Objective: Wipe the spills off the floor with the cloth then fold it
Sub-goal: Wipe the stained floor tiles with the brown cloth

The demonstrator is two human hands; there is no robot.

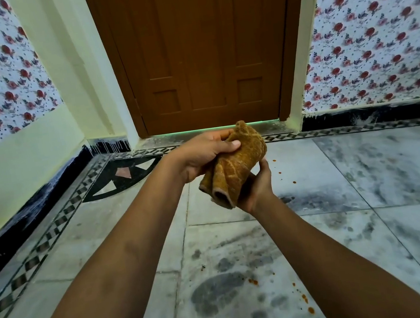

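The marble floor [371, 189] runs wide and bare to the right and toward the viewer, hemmed on the left by a black-and-white patterned border [40, 255] along the pale wall and ahead by the threshold of a closed brown door [201, 51]. Small orange-red spills [253, 281] dot the tiles near the bottom centre, with a few more specks [294, 181] just right of the hands. Both bare forearms reach forward from the lower edge and meet in the middle, raised above the floor. The left hand [203, 157] comes in from the left with its back turned up, fingers curled over the top of the cloth [234, 166] and the thumb pressed against its upper side. The right hand [255, 190] lies beneath, palm up, cupping the lower end with its fingers wrapped round the far side. The cloth is a brownish-yellow towel, bunched into a loose roll, held between the two hands clear of the floor, in front of the door's threshold.
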